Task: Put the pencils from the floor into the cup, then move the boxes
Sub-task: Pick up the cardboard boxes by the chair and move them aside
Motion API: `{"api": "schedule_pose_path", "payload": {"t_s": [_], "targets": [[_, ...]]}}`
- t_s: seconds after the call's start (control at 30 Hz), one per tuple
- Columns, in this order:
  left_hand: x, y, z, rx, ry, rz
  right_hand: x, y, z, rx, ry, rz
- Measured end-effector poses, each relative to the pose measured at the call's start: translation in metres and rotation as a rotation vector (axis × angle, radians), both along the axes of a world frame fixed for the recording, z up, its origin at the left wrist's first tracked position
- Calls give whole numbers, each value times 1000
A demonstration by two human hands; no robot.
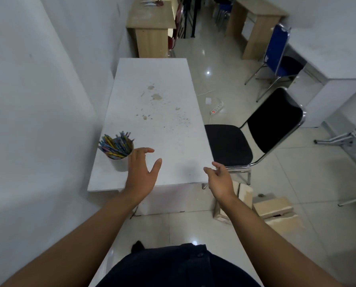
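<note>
Pencils (116, 146) stand bunched in the cup (121, 160) at the near left corner of your white desk (158, 121), close to the wall-side edge. Your left hand (140, 175) hovers just beside the cup, grip spread wide and holding nothing. Your right hand (219, 179) hangs over the desk's near right corner, fingers loosely apart, grip also empty. The rest of the desk top is bare apart from some stains. The boxes (272, 210), 2 or 3 of them in tan cardboard, lie on the floor (193, 228) at your right, just past the desk's near edge and partly behind your right forearm. A black chair (253, 137) sits tight against the desk's right edge, just beyond the boxes. Open tiled floor stretches right of them.
</note>
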State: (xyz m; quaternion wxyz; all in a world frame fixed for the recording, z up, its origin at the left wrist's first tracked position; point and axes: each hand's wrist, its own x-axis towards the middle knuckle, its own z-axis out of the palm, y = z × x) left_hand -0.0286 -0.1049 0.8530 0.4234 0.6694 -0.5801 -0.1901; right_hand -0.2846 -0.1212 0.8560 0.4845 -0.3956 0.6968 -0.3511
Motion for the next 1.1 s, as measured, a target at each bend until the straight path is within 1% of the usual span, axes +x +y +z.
{"api": "schedule_pose_path", "payload": {"t_s": [0.17,0.3,0.43,0.57,0.67,0.8,0.9,1.0,1.1], "targets": [[-108,44,-4,87,146,13,-103,54,11,-27,52,32],[-195,82,-23,152,162,-74,-189,97,3,21,49,-55],[-264,111,-28,328,229,-139,-254,128,-7,73,2,-117],[-294,124,-27,373,152,-204,-293,137,-17,108,-58,-176],[-299,123,-28,422,134,-163,-308,131,-25,129,-115,-237],[-308,108,-38,447,104,-137,-323,114,-35,154,-135,-226],[-328,77,-47,477,132,-155,-340,93,-34,144,-117,-219],[-357,41,-47,487,161,-187,-361,71,-25,134,-47,-199],[-382,11,-45,482,171,-217,-380,52,-22,137,-19,-185]]}}
